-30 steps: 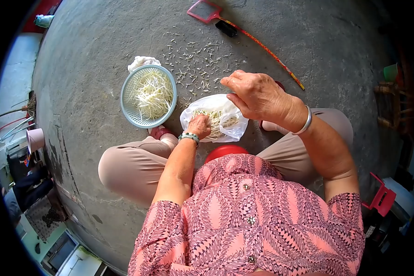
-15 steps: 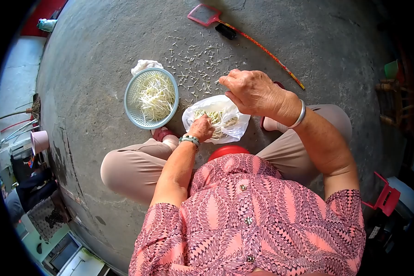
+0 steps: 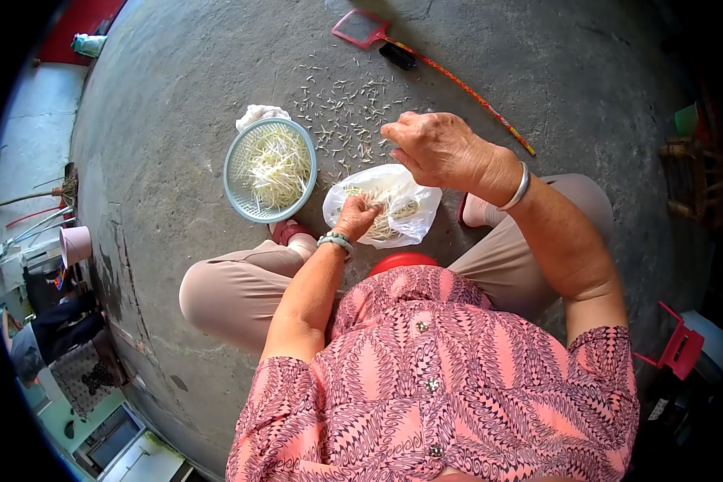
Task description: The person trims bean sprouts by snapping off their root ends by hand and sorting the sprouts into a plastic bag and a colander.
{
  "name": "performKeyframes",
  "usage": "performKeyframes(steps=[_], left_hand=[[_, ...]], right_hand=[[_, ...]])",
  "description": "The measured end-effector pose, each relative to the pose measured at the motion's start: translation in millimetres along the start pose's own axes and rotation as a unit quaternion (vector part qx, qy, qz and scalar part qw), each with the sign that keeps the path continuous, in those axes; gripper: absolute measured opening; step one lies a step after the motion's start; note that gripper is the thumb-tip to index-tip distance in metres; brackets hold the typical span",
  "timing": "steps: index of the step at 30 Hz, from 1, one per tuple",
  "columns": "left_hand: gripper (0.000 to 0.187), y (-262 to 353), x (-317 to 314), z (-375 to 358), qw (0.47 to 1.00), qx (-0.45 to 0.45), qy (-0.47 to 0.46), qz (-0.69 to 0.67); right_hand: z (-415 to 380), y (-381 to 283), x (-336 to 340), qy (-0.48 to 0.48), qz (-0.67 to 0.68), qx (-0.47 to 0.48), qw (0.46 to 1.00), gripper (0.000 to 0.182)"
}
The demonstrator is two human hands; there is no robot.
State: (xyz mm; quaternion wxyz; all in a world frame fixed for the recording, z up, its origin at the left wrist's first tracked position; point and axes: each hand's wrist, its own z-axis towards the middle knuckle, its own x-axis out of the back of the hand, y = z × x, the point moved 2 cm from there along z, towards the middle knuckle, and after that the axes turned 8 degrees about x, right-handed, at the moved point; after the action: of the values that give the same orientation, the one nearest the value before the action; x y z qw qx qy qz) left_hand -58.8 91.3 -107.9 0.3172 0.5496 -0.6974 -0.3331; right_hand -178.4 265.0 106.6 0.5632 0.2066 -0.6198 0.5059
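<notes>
In the head view, a white plastic bag (image 3: 422,221) lies spread on the floor with bean sprouts (image 3: 386,231) in it. Over the bag's left part, my left hand (image 3: 357,215) is closed, its fingertips pinched together at the sprouts. My right hand (image 3: 438,153) is raised above the bag's upper right side with fingers curled into a pinch; anything between them is too small to make out. Left of the bag stands a light blue plastic basket (image 3: 231,178) holding a heap of pale bean sprouts (image 3: 279,169). Small sprout ends (image 3: 345,108) lie scattered on the floor beyond.
A pink fly swatter (image 3: 458,80) with a patterned handle lies on the concrete floor beside a black object (image 3: 397,55). Crumpled white plastic (image 3: 263,114) is behind the basket. Something red (image 3: 403,262) shows between my legs. A pink bucket (image 3: 75,246) stands at left, a red stool (image 3: 679,345) at right.
My left hand has lifted slightly and turned, fingertips now nearer the middle of the bag. My right hand stays raised, fingers still curled. The whole view has shifted a little.
</notes>
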Motion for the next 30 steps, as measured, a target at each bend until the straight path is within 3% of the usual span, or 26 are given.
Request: performKeyframes(steps=[4,8,15,20,23,27,30], left_hand=[[0.018,-29.1,15.2,21.5,0.999,0.037,-0.007,-0.018],[0.02,3.2,11.1,8.0,0.985,0.061,-0.014,-0.159],[0.016,39.1,11.4,-12.7,0.951,0.103,-0.045,-0.288],[0.015,72.2,20.4,-41.5,0.905,0.091,-0.111,-0.401],[0.016,103.2,26.0,-64.9,0.866,0.087,-0.154,-0.468],[0.02,147.6,29.5,-92.0,0.842,0.067,-0.192,-0.499],[0.021,166.9,28.5,-96.7,0.83,0.043,-0.214,-0.514]], right_hand=[[-1.2,1.5,-3.1,-0.003,-0.007,0.002,1.0,0.019],[-1.2,2.5,-2.2,-0.015,-0.011,0.002,1.0,0.019],[-0.6,2.2,-1.3,-0.02,-0.013,-0.001,1.0,0.019],[0.0,-0.5,1.2,-0.007,0.009,0.0,1.0,0.024],[0.6,-7.9,11.0,-0.008,0.029,-0.016,0.999,0.014],[-3.3,-5.5,10.3,0.043,0.065,0.026,0.997,0.023],[-2.6,-3.9,12.4,0.017,0.179,-0.022,0.984,0.021]])
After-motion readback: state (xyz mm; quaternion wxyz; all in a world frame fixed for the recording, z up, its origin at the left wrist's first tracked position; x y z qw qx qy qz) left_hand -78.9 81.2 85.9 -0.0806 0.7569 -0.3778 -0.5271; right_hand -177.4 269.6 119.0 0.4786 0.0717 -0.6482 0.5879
